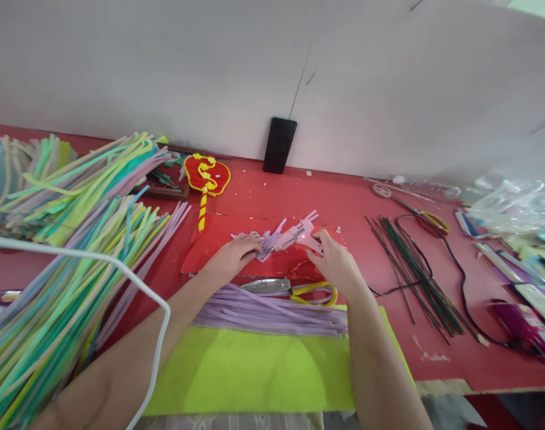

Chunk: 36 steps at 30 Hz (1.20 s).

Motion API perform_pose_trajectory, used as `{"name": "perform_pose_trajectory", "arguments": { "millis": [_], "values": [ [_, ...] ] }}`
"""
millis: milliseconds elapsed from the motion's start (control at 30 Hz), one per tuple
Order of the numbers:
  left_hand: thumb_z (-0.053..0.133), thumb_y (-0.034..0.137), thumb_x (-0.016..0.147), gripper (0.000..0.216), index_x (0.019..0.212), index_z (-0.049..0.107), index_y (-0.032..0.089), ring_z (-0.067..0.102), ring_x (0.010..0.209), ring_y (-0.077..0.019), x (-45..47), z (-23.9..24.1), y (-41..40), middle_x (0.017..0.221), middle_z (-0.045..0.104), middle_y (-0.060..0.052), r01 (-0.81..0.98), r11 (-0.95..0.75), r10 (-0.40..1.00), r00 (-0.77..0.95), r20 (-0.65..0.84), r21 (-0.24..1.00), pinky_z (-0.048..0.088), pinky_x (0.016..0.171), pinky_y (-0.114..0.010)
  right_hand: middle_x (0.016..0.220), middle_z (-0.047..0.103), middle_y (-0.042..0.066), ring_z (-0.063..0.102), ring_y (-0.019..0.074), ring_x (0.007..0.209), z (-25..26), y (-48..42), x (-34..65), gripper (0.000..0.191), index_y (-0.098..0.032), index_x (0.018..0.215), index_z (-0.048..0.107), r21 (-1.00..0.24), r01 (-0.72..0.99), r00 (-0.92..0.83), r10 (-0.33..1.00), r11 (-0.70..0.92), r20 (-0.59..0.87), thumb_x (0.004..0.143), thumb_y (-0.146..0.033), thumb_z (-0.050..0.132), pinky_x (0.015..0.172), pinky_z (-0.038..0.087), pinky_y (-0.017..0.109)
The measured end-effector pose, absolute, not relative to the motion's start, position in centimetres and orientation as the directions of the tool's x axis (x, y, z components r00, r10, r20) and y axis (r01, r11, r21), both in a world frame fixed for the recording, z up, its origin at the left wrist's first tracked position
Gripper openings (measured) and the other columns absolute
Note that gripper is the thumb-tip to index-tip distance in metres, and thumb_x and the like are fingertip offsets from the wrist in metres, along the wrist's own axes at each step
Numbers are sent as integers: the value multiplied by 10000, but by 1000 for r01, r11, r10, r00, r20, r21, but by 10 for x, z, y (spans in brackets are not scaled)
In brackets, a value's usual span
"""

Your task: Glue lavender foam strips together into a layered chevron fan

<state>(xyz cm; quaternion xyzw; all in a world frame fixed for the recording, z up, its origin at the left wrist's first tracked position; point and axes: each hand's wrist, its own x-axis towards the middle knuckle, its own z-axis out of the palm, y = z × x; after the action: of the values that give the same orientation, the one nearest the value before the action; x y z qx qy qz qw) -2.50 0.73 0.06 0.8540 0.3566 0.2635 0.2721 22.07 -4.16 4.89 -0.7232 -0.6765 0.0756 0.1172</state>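
Hot-tool work in a crowded patch: burns, a snagged cord and scattered pieces are the likely faults

2 bare hands noted over a red board (201, 255) on the red table (330, 194). What appears to be a pink glue gun (310, 241) is gripped in the right hand (334, 260), fingers closed round its rear end; a small light shows on its body. The left hand (236, 255) is laid, half curled, at the short lilac pieces (268, 243); whether any is pinched cannot be told.

The gun's front is pointed towards the left hand, with only a small pile between. If the tip is hot, a finger could be burned by a short slip. Loose pieces could be stuck together, or to the board, by a stray drip; they could also be scattered by a sweep of the nozzle.

A black cord (462, 278) is looped over the dark green stems (416, 276); should it belong to the gun, the stems could be dragged by a pull.

Yellow-handled scissors (272, 286) are left beside the long lilac strips (272, 312), just below both hands. A wrist could be nicked or the strips pushed askew if they were knocked.
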Motion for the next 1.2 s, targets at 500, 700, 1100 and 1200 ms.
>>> {"name": "perform_pose_trajectory", "arguments": {
  "millis": [500,700,1100,1200],
  "values": [
    [450,176,873,171,937,605,207,478,1228,-178,-26,-6,9,1245,591,-45,453,-599,747,613,257,660,319,1085,-411,968,661,46,620,199,770,54,-43,225,233,-231,1029,464,-254,961,134,988,-111,76,813,-312,493,562,326,246],
    [442,155,872,180,938,602,204,479,1227,-174,-27,-5,10,1247,589,-46,456,-604,741,624,249,654,315,1088,-408,966,664,43,620,203,789,55,-43,227,221,-235,1021,461,-238,961,162,983,-138,87,820,-320,497,567,329,250],
    [442,159,870,184,947,602,206,470,1234,-174,-27,-8,10,1246,590,-43,451,-600,742,623,249,660,309,1093,-409,1062,646,43,617,198,852,57,-44,227,212,-242,1013,465,-241,962,167,974,-126,156,809,-276,512,580,363,252],
    [442,159,871,183,948,601,205,467,1237,-174,-27,-8,10,1245,590,-45,457,-596,745,620,244,660,303,1096,-411,1054,649,39,617,198,852,58,-45,227,213,-247,1017,467,-250,960,168,972,-123,166,812,-287,510,580,366,255]
  ]
}}
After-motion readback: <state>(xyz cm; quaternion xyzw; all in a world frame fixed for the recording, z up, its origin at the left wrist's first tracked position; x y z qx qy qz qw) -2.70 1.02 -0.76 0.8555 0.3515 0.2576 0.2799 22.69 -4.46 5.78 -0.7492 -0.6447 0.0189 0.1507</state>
